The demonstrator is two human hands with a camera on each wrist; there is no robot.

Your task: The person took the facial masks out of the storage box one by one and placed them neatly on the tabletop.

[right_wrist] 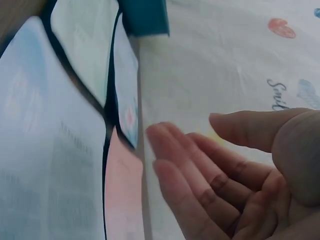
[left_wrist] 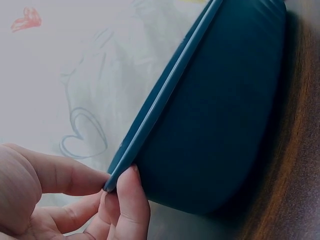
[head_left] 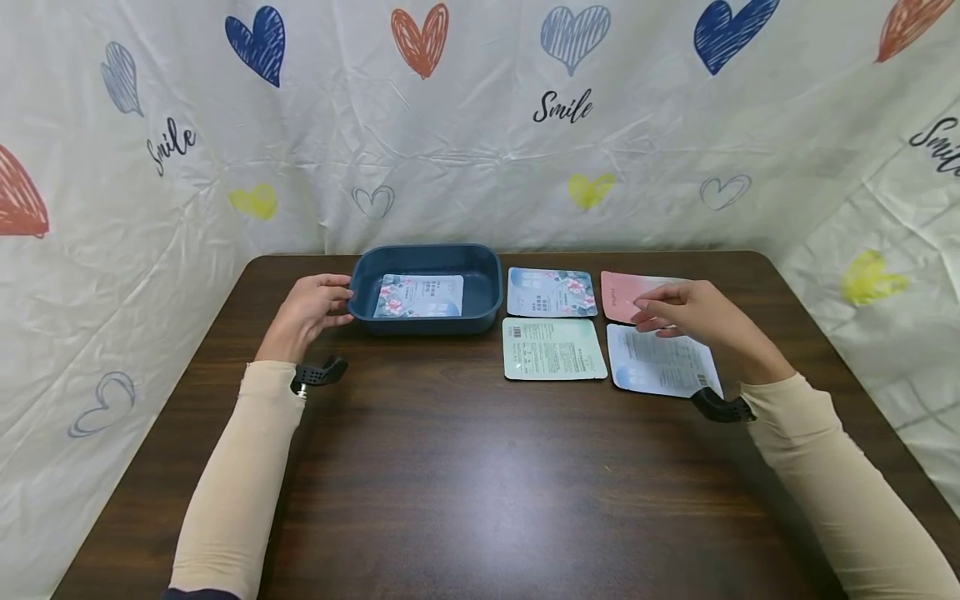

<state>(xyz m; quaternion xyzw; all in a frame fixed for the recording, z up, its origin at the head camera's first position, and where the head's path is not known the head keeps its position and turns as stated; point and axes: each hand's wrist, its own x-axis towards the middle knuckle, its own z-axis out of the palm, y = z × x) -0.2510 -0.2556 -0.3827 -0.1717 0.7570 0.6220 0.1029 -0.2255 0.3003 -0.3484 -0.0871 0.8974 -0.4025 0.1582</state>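
My left hand (head_left: 306, 310) pinches the rim of a dark blue plastic basin (head_left: 427, 327) at its left end; thumb and fingertips meet at the lip in the left wrist view. Inside the basin lies a flat sachet (head_left: 423, 297) with pink flowers. Over the pink sachet (head_left: 617, 296) hovers my right hand (head_left: 693, 315), holding nothing, fingers loosely bent and thumb apart in the right wrist view. The hand hides part of that sachet. Closer to me lies a pale blue sachet (head_left: 660, 360). A pale green sachet (head_left: 553, 350) and a floral blue sachet (head_left: 551, 293) lie between them and the basin.
The brown wooden table (head_left: 465, 483) carries everything. Behind it hangs a white cloth (head_left: 480, 125) printed with hearts and lettering, close to the table's back edge. A black strap (head_left: 321, 372) is on the left wrist, another (head_left: 722, 407) on the right.
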